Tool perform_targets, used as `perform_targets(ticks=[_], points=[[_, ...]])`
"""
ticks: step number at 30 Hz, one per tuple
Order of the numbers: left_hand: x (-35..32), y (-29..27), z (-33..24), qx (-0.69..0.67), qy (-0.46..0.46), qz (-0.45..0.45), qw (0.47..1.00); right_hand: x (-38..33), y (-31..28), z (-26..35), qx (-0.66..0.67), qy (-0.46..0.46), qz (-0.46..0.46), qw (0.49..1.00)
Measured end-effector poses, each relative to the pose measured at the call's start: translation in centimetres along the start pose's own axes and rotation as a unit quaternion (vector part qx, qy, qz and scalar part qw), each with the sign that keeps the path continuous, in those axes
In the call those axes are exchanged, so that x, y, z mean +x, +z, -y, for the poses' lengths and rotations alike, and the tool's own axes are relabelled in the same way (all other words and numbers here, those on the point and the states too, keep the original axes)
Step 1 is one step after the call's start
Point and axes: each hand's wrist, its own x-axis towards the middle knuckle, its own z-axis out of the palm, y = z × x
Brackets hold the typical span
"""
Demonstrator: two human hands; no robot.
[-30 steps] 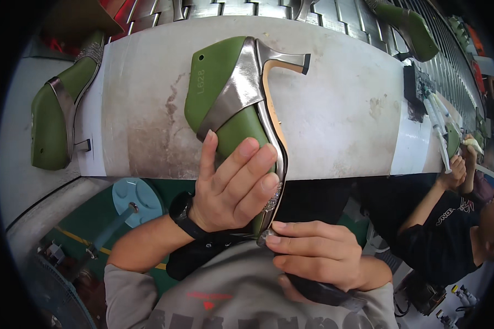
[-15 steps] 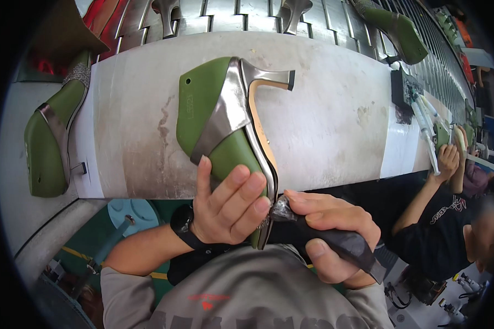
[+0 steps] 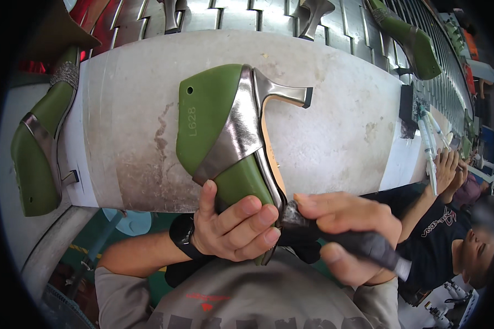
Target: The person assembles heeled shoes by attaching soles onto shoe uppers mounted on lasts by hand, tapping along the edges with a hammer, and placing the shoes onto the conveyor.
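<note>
A metallic pewter heeled shoe [image 3: 237,129] is fitted on a green shoe last [image 3: 209,104], lying on its side with the heel pointing right. My left hand [image 3: 236,227] is closed round its toe end, fingers over the last and strap. Against the sole edge by those fingers, my right hand [image 3: 348,219] grips a dark-handled tool [image 3: 362,247]. This tool has a wrapped, shiny front end and a pale metal tip at the back. Motion blurs the hand, and its working end is partly hidden by my fingers.
Another shoe on a green last [image 3: 41,159] lies at the left. Beyond the pale worktop [image 3: 335,120] runs a slatted metal conveyor [image 3: 236,15] carrying shoes. At right are a dark block [image 3: 408,109], syringe-like tubes [image 3: 428,142] and a co-worker's hands [image 3: 447,170].
The shoe and both hands sit slightly lower and further right in the picture, as the view itself has shifted. My right hand is now blurred, its tool still at the sole edge.
</note>
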Motion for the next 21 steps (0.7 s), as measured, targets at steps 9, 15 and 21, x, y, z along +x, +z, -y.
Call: perform_targets(ticks=[9,15,21], points=[[-0.2,0.7,-0.4,0.005,-0.011,-0.02,1.0,5.8,-1.8,0.7,0.116,0.214,0.07,0.967],[-0.1,-0.5,-0.2,-0.022,-0.009,0.007,1.0,6.4,1.0,-0.2,0.116,0.19,-0.067,0.973],[0.3,-0.6,0.3,-0.035,0.005,0.02,0.999,12.4,-1.4,0.8,0.033,0.29,0.021,0.956]])
